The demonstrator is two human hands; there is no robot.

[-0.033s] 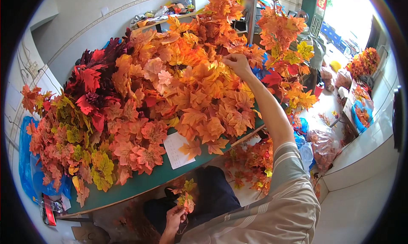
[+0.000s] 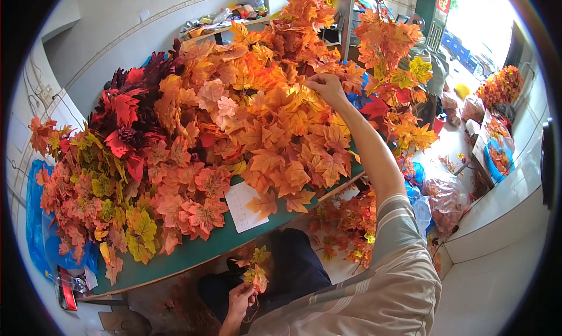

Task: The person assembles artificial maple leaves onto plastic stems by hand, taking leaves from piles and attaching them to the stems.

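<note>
Low over my lap, my left hand [image 2: 240, 299] pinches a small artificial maple-leaf sprig [image 2: 256, 271] with orange and yellow-green leaves. A thin strand hangs below its fingers. My right arm stretches across to the far side of the heap, where my right hand [image 2: 329, 89] has its fingers drawn together at the yellow-orange leaves [image 2: 298, 107]. Whatever is between those fingertips is too small to make out. The big heap of artificial maple leaves [image 2: 234, 125] runs from dark red at the left through pink to bright orange.
The heap covers most of a green table [image 2: 170, 258], with a written paper sheet [image 2: 246, 207] at its front edge. Hanging leaf garlands [image 2: 389, 43] stand at the right. Plastic bags [image 2: 445, 195] and leaf bunches [image 2: 351, 224] lie on the floor. A person [image 2: 339, 14] sits far back.
</note>
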